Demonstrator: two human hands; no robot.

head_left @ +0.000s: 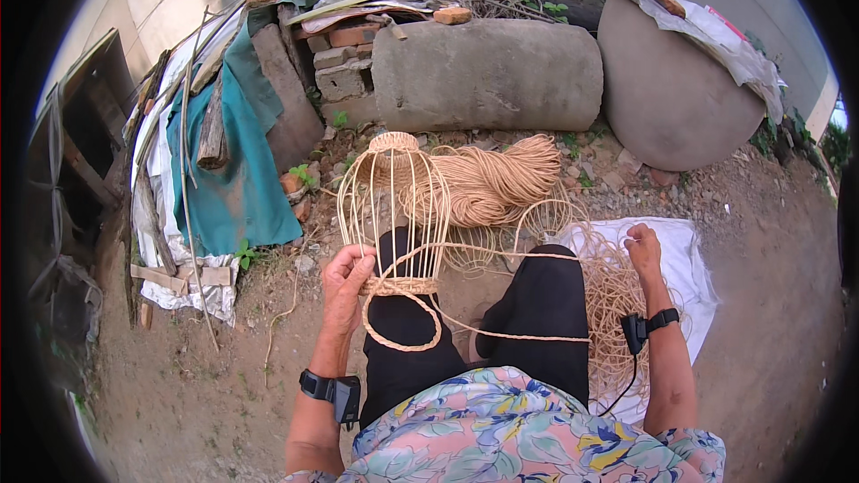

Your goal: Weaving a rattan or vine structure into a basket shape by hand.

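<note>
A cage-like woven frame [394, 206] of thin pale ribs stands over my left knee, with a tightly woven collar at its far end and a braided band [403, 286] at its near end. My left hand [347, 283] pinches that near end at its left side. A loop of straw-coloured cord [400, 347] hangs from the band over my thigh, and strands stretch right across my legs. Raised at the right, my right hand [643, 249] is closed above a loose tangle of cord [616, 300]; what its fingers hold, if anything, I cannot make out.
A thick coiled bundle of cord [501, 181] lies on the ground beyond my knees. White sheeting [693, 255] spreads under the tangle. Farther back are a concrete cylinder [488, 76], a round slab [676, 89] and stacked bricks [344, 80]. Teal cloth [224, 161] and wood lie left.
</note>
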